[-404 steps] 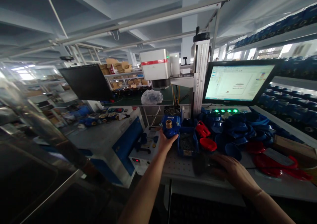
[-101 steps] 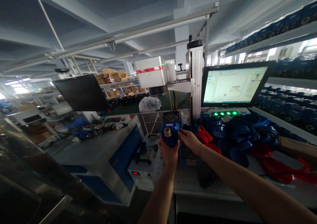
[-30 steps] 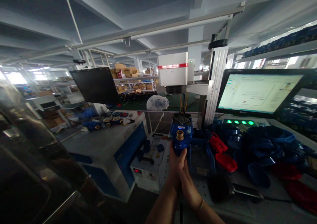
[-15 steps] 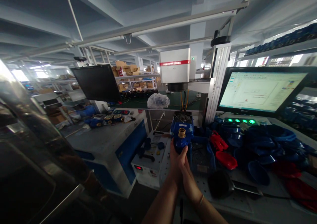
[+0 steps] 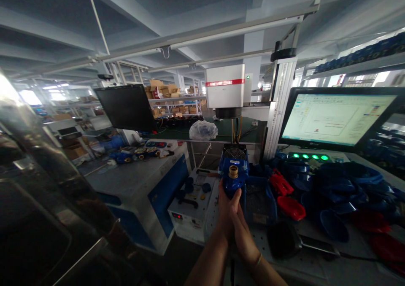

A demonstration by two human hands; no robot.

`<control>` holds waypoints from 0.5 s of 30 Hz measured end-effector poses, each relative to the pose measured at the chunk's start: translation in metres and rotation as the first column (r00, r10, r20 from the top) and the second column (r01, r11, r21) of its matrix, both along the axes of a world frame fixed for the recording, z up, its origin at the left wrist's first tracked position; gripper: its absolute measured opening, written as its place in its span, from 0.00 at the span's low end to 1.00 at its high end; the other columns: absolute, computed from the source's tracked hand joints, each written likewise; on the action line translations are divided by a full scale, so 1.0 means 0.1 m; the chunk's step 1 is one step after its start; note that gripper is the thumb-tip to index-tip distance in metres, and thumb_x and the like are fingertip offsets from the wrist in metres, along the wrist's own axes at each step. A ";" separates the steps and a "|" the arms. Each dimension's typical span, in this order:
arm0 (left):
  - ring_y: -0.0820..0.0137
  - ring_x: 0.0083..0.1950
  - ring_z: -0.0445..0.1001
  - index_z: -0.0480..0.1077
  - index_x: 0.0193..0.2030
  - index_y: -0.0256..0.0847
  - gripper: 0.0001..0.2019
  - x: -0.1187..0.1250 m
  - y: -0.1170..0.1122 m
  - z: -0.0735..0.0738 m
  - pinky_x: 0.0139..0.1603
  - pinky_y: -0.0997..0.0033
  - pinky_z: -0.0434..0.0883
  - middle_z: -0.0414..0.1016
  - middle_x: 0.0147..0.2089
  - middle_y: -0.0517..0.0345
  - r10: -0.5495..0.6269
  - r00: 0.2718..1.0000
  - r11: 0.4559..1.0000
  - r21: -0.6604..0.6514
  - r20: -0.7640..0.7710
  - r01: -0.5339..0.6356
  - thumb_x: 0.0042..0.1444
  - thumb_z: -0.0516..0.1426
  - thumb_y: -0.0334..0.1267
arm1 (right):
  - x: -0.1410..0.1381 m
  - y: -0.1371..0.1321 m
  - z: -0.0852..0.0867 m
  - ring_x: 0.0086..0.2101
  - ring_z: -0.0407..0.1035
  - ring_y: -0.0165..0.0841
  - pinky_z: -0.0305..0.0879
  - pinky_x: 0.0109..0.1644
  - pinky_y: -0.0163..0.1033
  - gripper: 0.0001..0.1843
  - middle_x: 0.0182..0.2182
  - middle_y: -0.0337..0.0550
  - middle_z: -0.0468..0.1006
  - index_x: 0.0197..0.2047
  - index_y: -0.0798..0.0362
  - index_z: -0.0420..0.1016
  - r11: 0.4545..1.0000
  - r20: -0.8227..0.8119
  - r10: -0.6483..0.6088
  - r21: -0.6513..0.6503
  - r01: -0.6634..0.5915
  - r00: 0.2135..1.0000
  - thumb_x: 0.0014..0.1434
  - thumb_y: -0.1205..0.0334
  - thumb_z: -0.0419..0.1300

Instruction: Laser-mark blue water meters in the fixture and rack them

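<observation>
Both my hands are wrapped around a blue water meter body (image 5: pixel 232 184), whose brass threaded end faces up toward me. My left hand (image 5: pixel 224 206) grips its left side. From the right, my right hand (image 5: pixel 241 222) closes on it with the thumb against the lower front, and the two hands touch each other. Just beyond the meter body stands a blue fixture with a round fan grille (image 5: pixel 234 152). Above it hangs a white marking machine head (image 5: pixel 225 87) with a red stripe and a dark lens. The undersides of the meter body and my fingers are hidden.
To the right are a blue bin (image 5: pixel 260 201), red lids (image 5: pixel 291 208), piled blue covers (image 5: pixel 335 182) and a black-headed tool (image 5: pixel 283 239). A lit monitor (image 5: pixel 337 117) stands behind them. On the left are a control box (image 5: pixel 190 214) and a white-and-blue cabinet (image 5: pixel 139 189).
The whole view has shifted slightly down and to the right. My hands keep the same hold on the water meter body.
</observation>
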State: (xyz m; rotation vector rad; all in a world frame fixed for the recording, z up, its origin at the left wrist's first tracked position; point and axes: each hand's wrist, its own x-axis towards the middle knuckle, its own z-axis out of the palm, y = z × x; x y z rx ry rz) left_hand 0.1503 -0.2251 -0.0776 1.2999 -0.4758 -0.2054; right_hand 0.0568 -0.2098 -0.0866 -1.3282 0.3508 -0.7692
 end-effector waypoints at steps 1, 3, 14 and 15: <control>0.48 0.71 0.76 0.61 0.77 0.44 0.45 0.00 0.00 -0.01 0.75 0.48 0.73 0.75 0.71 0.41 -0.004 1.000 1.000 -0.004 -0.002 0.004 0.56 0.70 0.51 | 0.00 0.00 0.01 0.81 0.41 0.45 0.37 0.85 0.57 0.48 0.82 0.42 0.54 0.85 0.43 0.50 1.000 0.002 -0.004 0.003 0.004 1.000 0.73 0.30 0.57; 0.50 0.72 0.75 0.60 0.77 0.44 0.44 -0.02 -0.01 -0.01 0.76 0.50 0.72 0.73 0.72 0.41 0.003 1.000 1.000 -0.014 0.005 -0.002 0.57 0.70 0.51 | 0.00 0.01 0.02 0.81 0.40 0.45 0.38 0.85 0.55 0.47 0.81 0.39 0.55 0.84 0.40 0.53 1.000 0.012 -0.007 0.000 0.007 1.000 0.72 0.29 0.57; 0.50 0.76 0.70 0.59 0.77 0.41 0.47 -0.02 -0.01 -0.01 0.79 0.51 0.68 0.69 0.76 0.41 0.073 0.997 0.997 -0.010 -0.014 -0.073 0.55 0.70 0.50 | -0.02 0.02 0.05 0.81 0.42 0.45 0.36 0.85 0.57 0.50 0.81 0.45 0.57 0.85 0.45 0.49 1.000 0.033 0.013 0.024 -0.014 0.999 0.72 0.30 0.59; 0.50 0.77 0.69 0.59 0.78 0.42 0.47 -0.03 0.00 -0.02 0.79 0.51 0.69 0.67 0.77 0.41 0.086 0.996 0.996 -0.025 -0.006 -0.086 0.54 0.70 0.50 | -0.03 0.02 0.07 0.81 0.43 0.45 0.36 0.85 0.57 0.49 0.81 0.45 0.57 0.85 0.45 0.49 1.000 0.039 0.018 0.020 -0.019 0.999 0.73 0.31 0.58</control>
